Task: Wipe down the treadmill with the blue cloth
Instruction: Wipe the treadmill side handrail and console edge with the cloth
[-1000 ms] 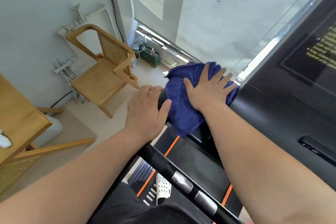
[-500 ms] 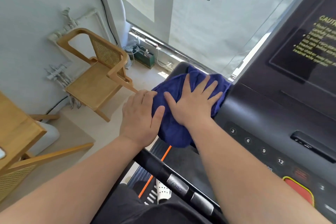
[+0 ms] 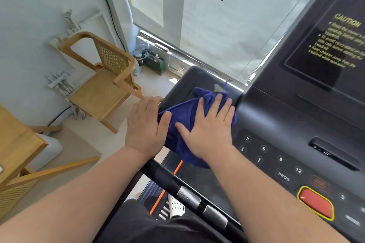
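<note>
The right hand (image 3: 207,130) lies flat, fingers spread, pressing the blue cloth (image 3: 183,124) onto the left corner of the treadmill console (image 3: 276,116), at about 12 o'clock from the person and just at 9 o'clock of the number keypad (image 3: 264,154). The left hand (image 3: 146,126) rests at 9 o'clock of the cloth, fingers together and curled over the console's edge, thumb touching the cloth; a wooden chair (image 3: 104,83) stands well apart at 10 o'clock

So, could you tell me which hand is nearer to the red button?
Right. The right hand presses the blue cloth beside the keypad; the left hand sits farther from the red button.
</note>
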